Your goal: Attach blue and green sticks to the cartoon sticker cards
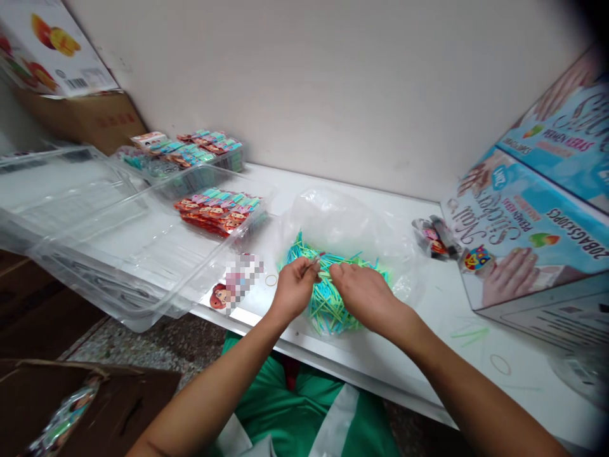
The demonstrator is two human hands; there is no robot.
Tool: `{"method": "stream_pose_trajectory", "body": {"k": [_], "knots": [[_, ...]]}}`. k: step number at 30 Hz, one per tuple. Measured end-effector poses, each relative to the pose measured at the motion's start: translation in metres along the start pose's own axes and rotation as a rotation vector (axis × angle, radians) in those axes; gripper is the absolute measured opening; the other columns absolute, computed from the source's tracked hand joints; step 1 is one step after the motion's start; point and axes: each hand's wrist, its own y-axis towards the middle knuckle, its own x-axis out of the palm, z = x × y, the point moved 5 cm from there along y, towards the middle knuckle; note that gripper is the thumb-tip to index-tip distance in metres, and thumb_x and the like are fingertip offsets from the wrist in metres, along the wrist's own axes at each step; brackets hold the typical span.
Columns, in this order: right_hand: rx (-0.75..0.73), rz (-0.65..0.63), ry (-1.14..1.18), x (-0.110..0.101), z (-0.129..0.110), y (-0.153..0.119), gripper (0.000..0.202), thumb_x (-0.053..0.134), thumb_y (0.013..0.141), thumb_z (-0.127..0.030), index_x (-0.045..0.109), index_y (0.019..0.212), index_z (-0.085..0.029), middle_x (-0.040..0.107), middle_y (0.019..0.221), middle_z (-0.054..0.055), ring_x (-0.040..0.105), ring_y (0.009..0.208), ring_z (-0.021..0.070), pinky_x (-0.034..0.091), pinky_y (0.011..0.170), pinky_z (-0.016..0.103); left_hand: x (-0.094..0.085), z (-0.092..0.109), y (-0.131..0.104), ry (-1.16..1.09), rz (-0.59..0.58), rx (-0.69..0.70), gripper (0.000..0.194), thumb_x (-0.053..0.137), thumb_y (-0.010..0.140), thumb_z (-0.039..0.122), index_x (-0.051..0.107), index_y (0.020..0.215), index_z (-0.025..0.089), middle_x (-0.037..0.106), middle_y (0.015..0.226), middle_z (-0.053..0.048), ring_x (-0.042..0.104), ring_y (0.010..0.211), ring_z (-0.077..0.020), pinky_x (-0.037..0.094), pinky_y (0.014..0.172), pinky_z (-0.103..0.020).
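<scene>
In the centre of the frame, green and blue sticks (pixel 328 303) lie in a clear bag (pixel 352 223) on a tabletop (pixel 440 304). Over them, the left hand (pixel 295 289) pinches a small item (pixel 316 259); I cannot tell the grip of the right hand (pixel 364 293).

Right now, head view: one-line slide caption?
Left hand and right hand close together over thin green and blue sticks in a translucent plastic bag on a white table.

Soft lt, edges blurry, top-R cnr dark.
</scene>
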Motion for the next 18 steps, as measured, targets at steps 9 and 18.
{"method": "stream_pose_trajectory", "body": {"k": [9,18], "knots": [[-0.089,0.026,0.379,-0.02,0.023,-0.011,0.017,0.03,0.094,-0.031,0.041,0.089,-0.02,0.059,0.077,0.004,0.054,0.063,0.0149,0.029,0.053,0.024,0.003,-0.013,-0.01,-0.43,-0.236,-0.263,0.031,0.075,0.064,0.034,0.057,0.073,0.011,0.069,0.07,-0.007,0.064,0.06,-0.0138,0.041,0.053,-0.02],[-0.078,0.088,0.542,-0.017,0.019,-0.004,0.014,0.028,0.094,-0.031,0.035,0.086,-0.021,0.053,0.067,0.0,0.048,0.057,0.0141,0.028,0.051,0.023,0.004,-0.003,-0.018,-0.356,-0.314,-0.219,0.036,0.065,0.074,0.04,0.063,0.095,0.011,0.066,0.067,-0.005,0.056,0.051,-0.0091,0.037,0.047,-0.019]]}}
